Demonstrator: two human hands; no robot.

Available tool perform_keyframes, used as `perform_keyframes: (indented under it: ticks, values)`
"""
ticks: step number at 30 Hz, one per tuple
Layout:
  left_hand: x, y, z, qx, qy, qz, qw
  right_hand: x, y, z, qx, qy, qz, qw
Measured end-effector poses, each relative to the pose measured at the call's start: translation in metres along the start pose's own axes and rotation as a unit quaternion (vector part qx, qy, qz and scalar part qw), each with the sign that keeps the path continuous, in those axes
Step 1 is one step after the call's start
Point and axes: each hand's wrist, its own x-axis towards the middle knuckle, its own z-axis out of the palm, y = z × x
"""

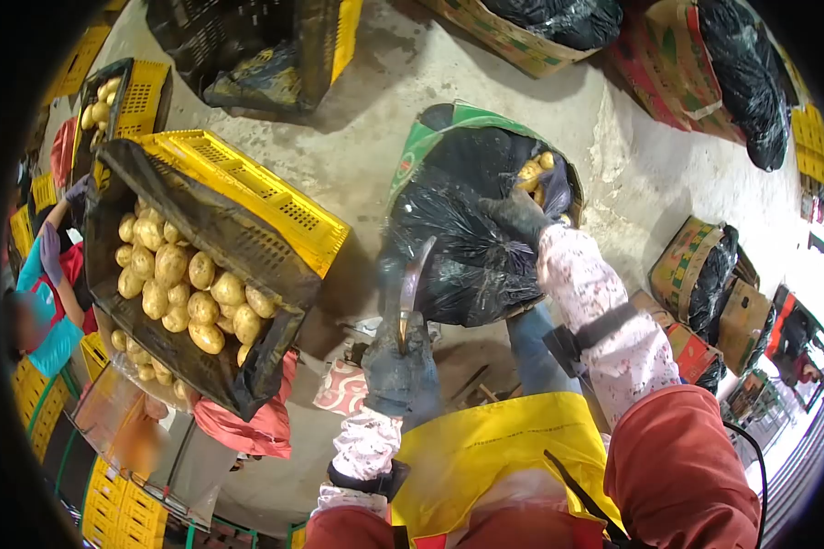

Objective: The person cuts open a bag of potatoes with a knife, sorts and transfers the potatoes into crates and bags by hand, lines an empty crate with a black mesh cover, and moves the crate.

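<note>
My left hand (397, 366), in a dark glove, is closed around the handle of a curved blade (417, 274) that points upward. My right hand (516, 216), also gloved, lies on the black plastic bag (449, 210) beside its opening. Its fingers are partly lost against the dark plastic, so their grip is unclear. Potatoes (533, 174) show in the opening, just above that hand. Around the bag stands a green carton (416, 152). To the left, a tilted dark-lined crate (211, 206) holds several larger potatoes (171, 265).
An empty dark-lined crate (325, 55) stands at the top. Cartons with black bags (668, 73) are at the upper right, more cartons (687, 265) at the right. A co-worker (55, 284) is at the far left, near stacked yellow crates (119, 503).
</note>
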Motion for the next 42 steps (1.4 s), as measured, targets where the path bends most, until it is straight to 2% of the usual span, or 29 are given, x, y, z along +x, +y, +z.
perform_keyframes:
  ticks: [1, 2, 3, 4, 6, 7, 8, 9, 10, 11, 12, 13, 14, 15, 16, 17, 19, 21, 23, 24, 26, 27, 29, 31, 34, 35, 37, 38, 42]
  values:
    - [0.005, 0.001, -0.005, -0.003, -0.019, -0.025, 1.000, -0.022, -0.041, -0.019, 0.027, -0.010, 0.031, 0.999]
    - [0.010, 0.002, -0.010, -0.005, -0.038, -0.049, 0.998, -0.036, -0.075, -0.031, -0.009, 0.004, 0.120, 0.993]
    - [0.021, 0.031, -0.018, 0.069, 0.020, 0.057, 0.996, -0.043, -0.093, -0.036, -0.045, 0.019, 0.209, 0.977]
    - [0.036, 0.052, -0.023, 0.145, 0.079, 0.162, 0.973, -0.043, -0.097, -0.035, -0.067, 0.022, 0.237, 0.969]
    - [0.076, 0.067, -0.016, 0.188, 0.045, 0.222, 0.956, -0.038, -0.096, -0.031, -0.067, 0.026, 0.212, 0.975]
    - [0.097, 0.079, -0.009, 0.183, 0.049, 0.303, 0.934, -0.035, -0.088, -0.029, -0.064, 0.029, 0.192, 0.979]
    - [0.117, 0.097, -0.003, 0.177, 0.053, 0.382, 0.905, -0.021, -0.061, -0.016, -0.192, -0.003, 0.094, 0.977]
    - [0.131, 0.122, 0.002, 0.266, 0.008, 0.368, 0.891, -0.023, -0.054, -0.015, -0.192, -0.005, 0.100, 0.976]
    - [0.146, 0.142, 0.009, 0.353, -0.037, 0.353, 0.866, -0.025, -0.052, -0.012, -0.174, 0.016, 0.049, 0.983]
    - [0.170, 0.149, 0.023, 0.353, -0.041, 0.356, 0.864, -0.030, -0.054, -0.009, -0.154, 0.038, -0.002, 0.987]
    - [0.193, 0.151, 0.038, 0.358, -0.019, 0.436, 0.825, -0.042, -0.087, -0.025, -0.053, 0.055, 0.033, 0.997]
    - [0.205, 0.151, 0.051, 0.360, 0.003, 0.513, 0.779, -0.045, -0.090, -0.026, -0.048, 0.056, 0.038, 0.997]
    - [0.207, 0.150, 0.058, 0.301, 0.019, 0.553, 0.777, -0.047, -0.091, -0.027, -0.061, 0.055, 0.050, 0.995]
    - [0.206, 0.151, 0.058, 0.305, 0.012, 0.555, 0.774, -0.048, -0.090, -0.027, -0.072, 0.054, 0.060, 0.994]
    - [0.199, 0.158, 0.046, 0.374, -0.054, 0.496, 0.782, -0.045, -0.084, -0.019, -0.074, 0.037, 0.105, 0.991]
    - [0.193, 0.160, 0.035, 0.439, -0.120, 0.431, 0.779, -0.048, -0.075, -0.014, -0.064, 0.038, 0.108, 0.991]
    - [0.190, 0.125, 0.022, 0.402, -0.109, 0.455, 0.787, -0.067, -0.071, -0.009, -0.050, 0.096, -0.003, 0.994]
    - [0.165, 0.123, 0.001, 0.440, -0.101, 0.434, 0.779, -0.082, -0.066, -0.004, -0.060, 0.100, -0.025, 0.993]
    - [0.147, 0.124, -0.018, 0.385, -0.099, 0.429, 0.811, -0.084, -0.060, -0.004, -0.014, 0.180, -0.107, 0.978]
    - [0.138, 0.128, -0.024, 0.367, -0.097, 0.427, 0.821, -0.080, -0.057, -0.008, -0.009, 0.147, -0.093, 0.985]
    - [0.117, 0.150, -0.043, 0.474, -0.096, 0.235, 0.843, -0.071, -0.048, -0.008, -0.014, 0.160, -0.124, 0.979]
    - [0.117, 0.139, -0.049, 0.477, -0.095, 0.230, 0.843, -0.066, -0.046, -0.006, -0.023, 0.172, -0.155, 0.972]
    - [0.121, 0.103, -0.060, 0.347, 0.050, 0.296, 0.889, -0.066, -0.064, -0.022, -0.029, 0.160, -0.149, 0.975]
    - [0.121, 0.095, -0.062, 0.345, 0.044, 0.249, 0.904, -0.061, -0.088, -0.044, -0.167, 0.311, -0.091, 0.931]
    - [0.126, 0.103, -0.050, 0.355, -0.001, 0.160, 0.921, -0.029, -0.101, -0.054, -0.172, 0.321, -0.129, 0.922]
    - [0.128, 0.106, -0.047, 0.351, -0.001, 0.155, 0.923, -0.018, -0.104, -0.049, -0.175, 0.315, -0.133, 0.923]
    - [0.129, 0.116, -0.042, 0.321, -0.012, 0.124, 0.939, 0.007, -0.118, -0.039, -0.082, 0.136, 0.000, 0.987]
    - [0.126, 0.127, -0.043, 0.342, -0.037, 0.138, 0.929, 0.019, -0.127, -0.044, -0.019, 0.008, 0.101, 0.995]
    - [0.155, 0.071, -0.025, 0.273, 0.020, 0.204, 0.940, 0.025, -0.119, -0.009, -0.021, -0.024, 0.153, 0.988]
